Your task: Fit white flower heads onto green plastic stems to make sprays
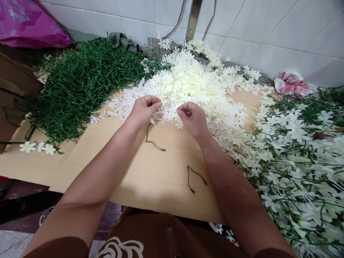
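Note:
In the head view my left hand (146, 109) is closed in a pinch at the front edge of a heap of white artificial flowers (188, 73). A bit of white shows at its fingertips, but it blends into the petals behind. My right hand (194, 118) pinches too, thumb against forefinger, a short gap to the right. What it grips, if anything, is too small to make out. Just below my left hand is a thin green stem (147, 139), and a second, bent stem (196, 172) lies nearer my body on the brown board (161, 179).
A big pile of green plastic stems (88, 79) stands at the left, near a cardboard box (16, 79) and a purple bag (32, 27). Flowers on green stems (301, 172) are heaped along the right. A tiled wall (258, 32) closes off the back.

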`<state>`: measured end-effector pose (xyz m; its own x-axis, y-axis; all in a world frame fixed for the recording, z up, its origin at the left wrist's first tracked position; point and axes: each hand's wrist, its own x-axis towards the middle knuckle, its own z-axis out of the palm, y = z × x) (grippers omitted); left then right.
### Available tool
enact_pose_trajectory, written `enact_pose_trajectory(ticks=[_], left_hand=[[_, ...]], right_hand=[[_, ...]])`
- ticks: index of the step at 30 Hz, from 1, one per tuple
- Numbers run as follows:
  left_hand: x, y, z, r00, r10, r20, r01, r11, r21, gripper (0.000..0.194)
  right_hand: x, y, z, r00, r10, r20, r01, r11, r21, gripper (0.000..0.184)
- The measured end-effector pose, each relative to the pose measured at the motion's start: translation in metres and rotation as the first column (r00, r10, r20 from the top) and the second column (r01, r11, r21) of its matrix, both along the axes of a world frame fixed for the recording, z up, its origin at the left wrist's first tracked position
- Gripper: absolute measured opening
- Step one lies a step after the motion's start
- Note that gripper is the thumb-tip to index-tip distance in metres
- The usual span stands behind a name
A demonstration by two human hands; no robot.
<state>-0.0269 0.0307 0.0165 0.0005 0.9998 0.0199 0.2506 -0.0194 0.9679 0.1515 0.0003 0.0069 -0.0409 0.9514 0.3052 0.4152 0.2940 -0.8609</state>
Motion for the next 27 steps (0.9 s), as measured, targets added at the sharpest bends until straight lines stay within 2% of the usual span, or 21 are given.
enact_pose_trajectory(ticks=[3, 6, 13, 21, 24, 27], left_hand=[[0.003, -0.008, 0.007, 0.981, -0.061, 0.186, 0.089, 0.985, -0.148, 0.014], [0.008, -0.014, 0.010, 0.960, -0.107, 0.258, 0.163, 0.964, -0.208, 0.019], [0.015, -0.016, 0.008, 0.955, -0.145, 0.260, 0.205, 0.953, -0.223, 0.027], [0.018, -0.016, 0.003, 0.956, -0.112, 0.270, 0.175, 0.959, -0.223, 0.019], [0.016, -0.014, 0.002, 0.950, -0.173, 0.259, 0.230, 0.951, -0.208, 0.019], [0.008, -0.012, 0.001, 0.918, -0.287, 0.275, 0.353, 0.906, -0.235, 0.022]], right_hand=[[-0.006, -0.006, 0.003, 0.999, -0.020, 0.025, 0.018, 0.997, 0.080, 0.008], [-0.011, -0.009, 0.002, 0.996, -0.047, 0.077, 0.035, 0.989, 0.144, 0.010], [-0.014, -0.008, -0.004, 0.967, -0.126, 0.221, 0.076, 0.972, 0.220, 0.012], [-0.015, -0.007, -0.010, 0.924, -0.180, 0.338, 0.086, 0.957, 0.276, 0.014], [-0.015, -0.008, -0.010, 0.925, -0.160, 0.344, 0.060, 0.956, 0.286, 0.014], [-0.014, -0.008, -0.007, 0.955, -0.059, 0.290, -0.014, 0.970, 0.244, 0.012]])
